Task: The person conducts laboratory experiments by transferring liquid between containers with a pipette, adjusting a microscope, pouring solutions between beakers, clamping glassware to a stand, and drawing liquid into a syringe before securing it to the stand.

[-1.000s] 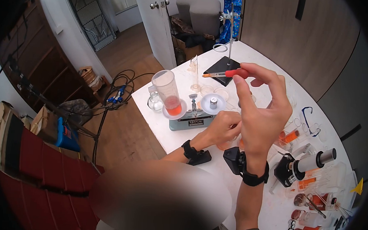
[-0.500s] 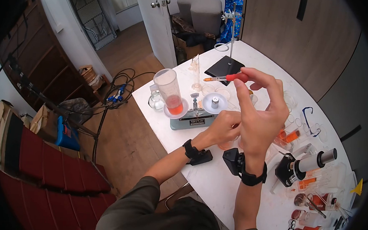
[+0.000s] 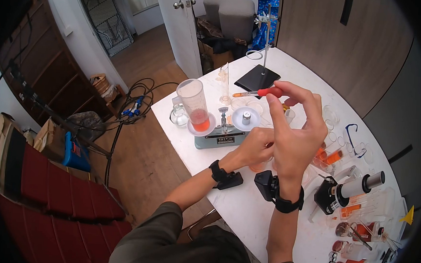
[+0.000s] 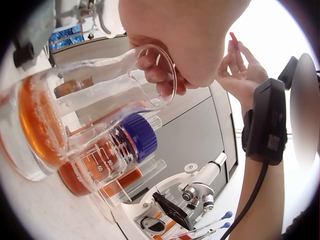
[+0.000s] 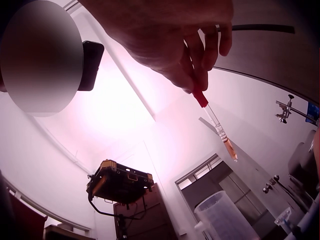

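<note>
Near: left hand [image 3: 255,146] low over the white table [image 3: 244,215], fingers curled round the rim of a small glass beaker [image 4: 85,125] that holds orange liquid; in the left wrist view the beaker leans, its rim under the fingers. A blue-capped bottle [image 4: 117,152] stands just behind it. The hand has not shifted since the earlier frames.

Above it: right hand [image 3: 295,129] raised, thumb and forefinger pinching the red bulb of a dropper [image 3: 258,92]. The dropper lies nearly level, tip pointing away to the person's left, orange liquid in the glass end [image 5: 230,149]. Against a second ago the hand sits slightly lower and the tip has dipped a little; the pinch is unchanged.

Farther: balance scale [image 3: 222,132], a measuring jug [image 3: 193,104] with orange liquid on its left pan, a metal weight [image 3: 246,117] on the right pan. Both as before.

Right side: microscope [image 3: 344,190] among bottles.

Far: retort stand [image 3: 263,62] on its black base.
</note>
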`<state>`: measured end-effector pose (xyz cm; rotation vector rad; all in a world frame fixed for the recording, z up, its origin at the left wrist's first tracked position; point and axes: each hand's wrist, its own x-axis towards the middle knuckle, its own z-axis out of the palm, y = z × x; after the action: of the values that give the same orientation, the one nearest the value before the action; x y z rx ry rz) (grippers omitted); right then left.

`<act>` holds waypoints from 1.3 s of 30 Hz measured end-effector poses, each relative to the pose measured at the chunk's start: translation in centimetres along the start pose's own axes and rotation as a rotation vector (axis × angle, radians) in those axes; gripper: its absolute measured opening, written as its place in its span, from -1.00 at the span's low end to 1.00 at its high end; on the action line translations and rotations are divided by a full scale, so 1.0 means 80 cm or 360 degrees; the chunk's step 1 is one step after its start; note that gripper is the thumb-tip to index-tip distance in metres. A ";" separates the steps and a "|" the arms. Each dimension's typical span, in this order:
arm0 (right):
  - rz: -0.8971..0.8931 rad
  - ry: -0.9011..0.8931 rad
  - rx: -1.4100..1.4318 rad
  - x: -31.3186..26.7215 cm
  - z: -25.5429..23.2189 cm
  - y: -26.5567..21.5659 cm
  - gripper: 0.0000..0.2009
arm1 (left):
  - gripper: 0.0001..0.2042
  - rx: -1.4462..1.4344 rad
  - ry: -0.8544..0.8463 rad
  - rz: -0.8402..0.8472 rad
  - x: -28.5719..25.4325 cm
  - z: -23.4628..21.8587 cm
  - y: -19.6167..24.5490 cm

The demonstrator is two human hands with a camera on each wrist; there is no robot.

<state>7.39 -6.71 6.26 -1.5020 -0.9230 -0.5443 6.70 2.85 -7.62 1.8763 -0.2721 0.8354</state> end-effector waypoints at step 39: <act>-0.0167 0.0115 -0.0122 0.015 -0.026 -0.010 -0.76 | -0.71 0.0057 -0.0029 -0.0041 0.000 0.000 0.007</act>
<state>7.77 -8.50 8.04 -1.4981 -0.9376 -0.7125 6.39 2.62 -7.20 1.9181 -0.2450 0.8106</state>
